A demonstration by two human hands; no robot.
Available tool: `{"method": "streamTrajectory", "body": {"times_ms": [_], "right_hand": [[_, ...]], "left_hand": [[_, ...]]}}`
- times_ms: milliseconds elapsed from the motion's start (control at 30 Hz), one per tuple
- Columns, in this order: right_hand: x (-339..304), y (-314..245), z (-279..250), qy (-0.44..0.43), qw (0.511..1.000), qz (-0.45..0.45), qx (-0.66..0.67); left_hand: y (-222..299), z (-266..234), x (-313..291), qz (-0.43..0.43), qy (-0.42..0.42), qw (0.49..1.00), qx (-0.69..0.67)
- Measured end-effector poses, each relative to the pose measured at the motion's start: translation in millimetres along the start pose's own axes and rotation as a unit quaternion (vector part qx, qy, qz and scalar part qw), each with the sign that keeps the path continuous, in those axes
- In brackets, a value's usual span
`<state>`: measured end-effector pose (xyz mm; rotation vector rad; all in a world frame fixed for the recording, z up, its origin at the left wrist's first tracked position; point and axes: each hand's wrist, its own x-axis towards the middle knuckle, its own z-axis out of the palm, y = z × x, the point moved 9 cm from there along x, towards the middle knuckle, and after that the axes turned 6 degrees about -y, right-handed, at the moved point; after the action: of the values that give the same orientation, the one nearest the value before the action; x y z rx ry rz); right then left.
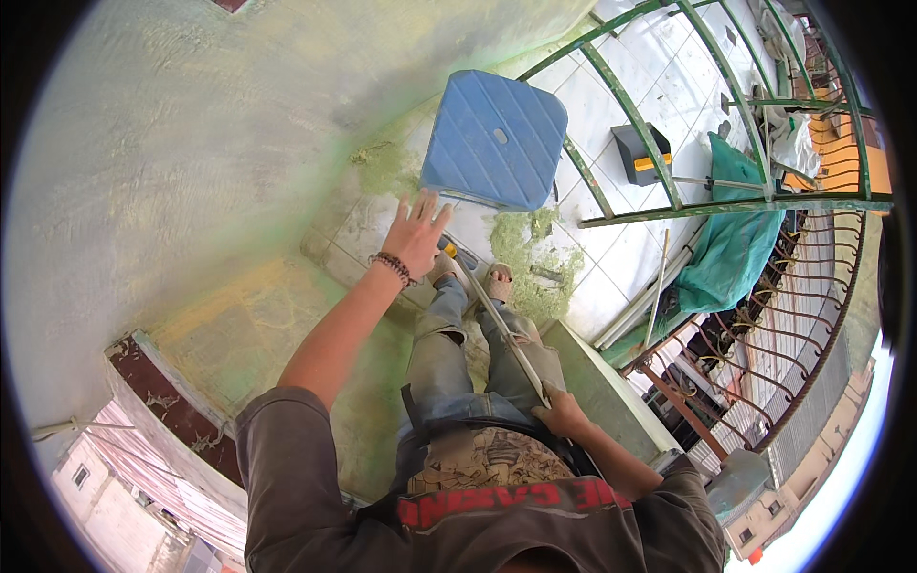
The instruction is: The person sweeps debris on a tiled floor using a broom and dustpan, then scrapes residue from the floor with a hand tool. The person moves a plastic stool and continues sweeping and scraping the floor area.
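Note:
My right hand (564,415) is wrapped round a long pale pole (511,344) beside my right thigh. The pole slants down to a yellow and dark end piece (449,250) near my feet; what kind of tool it is I cannot tell. My left hand (415,234) reaches forward with its fingers spread and holds nothing. Just beyond its fingertips stands a blue plastic stool (497,138) with a slot in its ridged top. Whether the fingertips touch the stool's near edge is unclear. Greenish debris (535,263) lies scattered on the tiles between the stool and my feet.
A green metal frame (621,100) stands to the right over the white tiles, with a dark dustpan (638,153) behind its bars. Green sheeting (731,239) hangs by a curved railing (802,353). A green-stained wall (220,124) rises at the left.

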<state>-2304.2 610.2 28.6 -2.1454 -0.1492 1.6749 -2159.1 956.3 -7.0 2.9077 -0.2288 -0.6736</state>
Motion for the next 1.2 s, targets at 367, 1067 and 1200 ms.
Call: {"method": "streamTrajectory", "body": {"times_ms": [367,1067,1200], "right_hand": [[2.6,40.3,7.7,-0.053,0.990,0.122,0.040],[-27.1,106.4,-129.1,0.005,0.989,0.066,-0.133],[-19.7,94.9,-165.7,0.038,0.995,0.036,-0.088]], "left_hand": [[22.2,84.6,217.9,0.036,0.015,0.977,0.208],[-57.2,33.7,-53.4,-0.167,0.154,0.955,-0.192],[-49.0,67.1,-100.6,-0.309,0.209,0.894,-0.248]]}}
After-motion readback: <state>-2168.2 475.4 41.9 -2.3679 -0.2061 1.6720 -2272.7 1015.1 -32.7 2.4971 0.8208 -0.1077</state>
